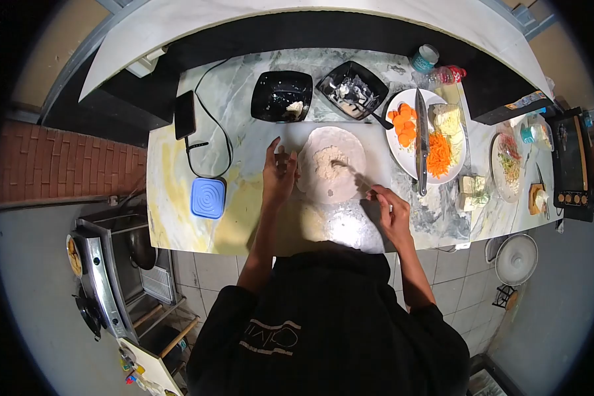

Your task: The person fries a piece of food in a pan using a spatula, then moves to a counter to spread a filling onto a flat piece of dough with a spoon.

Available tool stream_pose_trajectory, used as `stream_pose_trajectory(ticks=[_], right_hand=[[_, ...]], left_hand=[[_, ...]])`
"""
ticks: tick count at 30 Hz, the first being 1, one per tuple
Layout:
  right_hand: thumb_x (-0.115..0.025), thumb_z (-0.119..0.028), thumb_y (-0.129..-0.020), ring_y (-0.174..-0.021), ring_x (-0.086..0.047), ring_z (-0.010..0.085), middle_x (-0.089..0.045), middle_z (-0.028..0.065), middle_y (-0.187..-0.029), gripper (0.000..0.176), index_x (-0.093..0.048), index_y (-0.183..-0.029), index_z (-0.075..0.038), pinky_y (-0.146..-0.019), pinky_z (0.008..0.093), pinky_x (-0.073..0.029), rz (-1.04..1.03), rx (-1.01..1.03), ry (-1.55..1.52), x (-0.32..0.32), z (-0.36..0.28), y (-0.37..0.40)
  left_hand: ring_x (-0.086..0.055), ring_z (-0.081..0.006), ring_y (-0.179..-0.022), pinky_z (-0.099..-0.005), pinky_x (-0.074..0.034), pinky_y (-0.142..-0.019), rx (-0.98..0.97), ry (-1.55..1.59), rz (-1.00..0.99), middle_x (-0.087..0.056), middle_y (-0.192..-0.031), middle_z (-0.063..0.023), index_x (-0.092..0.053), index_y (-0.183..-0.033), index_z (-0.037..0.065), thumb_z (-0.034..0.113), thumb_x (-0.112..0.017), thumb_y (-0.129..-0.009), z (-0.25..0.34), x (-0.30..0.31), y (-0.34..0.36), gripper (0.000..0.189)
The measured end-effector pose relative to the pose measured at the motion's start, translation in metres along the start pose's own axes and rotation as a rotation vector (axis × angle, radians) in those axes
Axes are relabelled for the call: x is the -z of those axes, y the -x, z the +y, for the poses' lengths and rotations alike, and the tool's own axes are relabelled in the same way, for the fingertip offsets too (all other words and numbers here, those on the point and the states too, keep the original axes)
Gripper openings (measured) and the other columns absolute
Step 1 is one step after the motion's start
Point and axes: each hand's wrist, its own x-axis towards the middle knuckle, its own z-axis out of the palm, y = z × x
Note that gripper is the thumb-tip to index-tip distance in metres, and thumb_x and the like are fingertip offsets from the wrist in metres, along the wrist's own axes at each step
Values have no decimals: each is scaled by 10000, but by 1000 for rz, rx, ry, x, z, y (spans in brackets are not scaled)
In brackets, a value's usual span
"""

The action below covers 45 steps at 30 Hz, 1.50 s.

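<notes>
- Marble-look counter (178, 185) is under everything, and both of your hands are over its middle.
- Your left hand (278, 175) lies mostly flat with the fingers loosely spread. The fingertips rest on the left rim of the wrapper (340, 191), and nothing is gripped as far as I can see.
- Your right hand (389, 208) is pinched closed round the handle end of a spoon (353, 175). The handle runs up and left from your fingers, with its tip down in the filling (323, 164).
- That wrapper is a pale round disc lying flat on the counter between your two hands. It touches your left fingertips and sits just up-left of the right ones.
- The filling is a crumbly off-white heap sitting about in the middle of the disc.
- Past your left fingertips there's a black bowl (270, 89) with a small pale lump in it. A second black bowl (369, 82) sits beside it with white smears and a dark utensil inside.
- Off beyond your right fingers is a white plate (402, 155) with carrot slices, grated carrot and something pale. A knife (421, 142) lies across it, pointing away from you.
- Further out on the right-hand side is another plate (498, 175) of food, well apart from your fingers. I can't tell what's on it.
- Out on the far side of your left hand sit a blue pad (208, 197) and a dark phone (185, 114) with a cable trailing from it. Both are well clear of your fingers.
</notes>
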Motion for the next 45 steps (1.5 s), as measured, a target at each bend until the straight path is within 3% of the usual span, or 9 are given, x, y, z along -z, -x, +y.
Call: stream_pose_trajectory(ticks=[2,5,9,12,14,21,26,33,45], right_hand=[[-520,7,-889,-781,-676,258,-676,168,-872,185,-636,-1028,49,-729,311,-518,126,-24,-52,-2,6,0],[-512,3,-896,-780,-676,247,-678,164,-854,185,-630,-1029,56,-727,309,-516,23,9,20,-1,2,-1],[-504,-7,-909,-760,-672,221,-676,155,-834,181,-623,-1030,58,-722,313,-519,135,53,8,0,1,0],[-476,-60,-953,-685,-649,189,-660,147,-774,192,-600,-1002,78,-660,302,-515,184,-45,-60,-1,0,0],[-439,-135,-992,-597,-610,163,-633,135,-715,263,-575,-967,88,-583,283,-498,243,-312,-506,0,-6,-4],[-412,-211,-1010,-533,-571,137,-606,114,-667,340,-559,-940,88,-516,262,-477,152,-358,-439,-3,7,-19],[-412,-236,-1011,-503,-555,128,-596,99,-626,361,-560,-923,81,-479,252,-458,147,-377,-357,4,5,-35],[-387,-291,-1015,-459,-546,143,-595,119,-619,408,-540,-900,69,-441,260,-447,176,-393,-400,12,14,-40],[-417,-266,-1008,-463,-545,140,-592,109,-621,372,-543,-899,66,-447,260,-449,140,-378,-401,9,14,-34]], left_hand=[[-539,-98,-583,-233,-455,-506,3,-2,-4,-528,-857,-59,-306,-1368,30,134,-578,-926,3,0,3,529],[-546,-100,-586,-239,-455,-508,-25,37,-15,-539,-842,-59,-306,-1369,30,136,-575,-929,-2,2,2,527],[-554,-99,-596,-241,-460,-514,24,-36,14,-550,-844,-57,-313,-1366,28,144,-576,-930,5,4,4,522],[-560,-99,-602,-240,-463,-517,14,-57,-35,-558,-830,-50,-328,-1357,23,135,-573,-928,1,4,2,507],[-556,-95,-593,-242,-470,-536,14,-47,-26,-565,-800,-39,-406,-1307,10,107,-571,-919,-2,3,3,433],[-582,-119,-655,-268,-485,-615,-54,-291,-243,-586,-765,-47,-522,-1194,-12,28,-600,-858,-13,4,7,347],[-628,-210,-815,-330,-504,-740,-163,-432,-221,-640,-919,-129,-532,-1213,26,95,-666,-819,-12,4,11,422],[-631,-218,-850,-333,-502,-749,-118,-453,-252,-645,-971,-141,-536,-1222,45,102,-688,-799,-6,6,11,453],[-617,-184,-764,-303,-501,-708,-156,-391,-240,-612,-865,-97,-537,-1203,4,11,-673,-773,-12,5,8,451]])
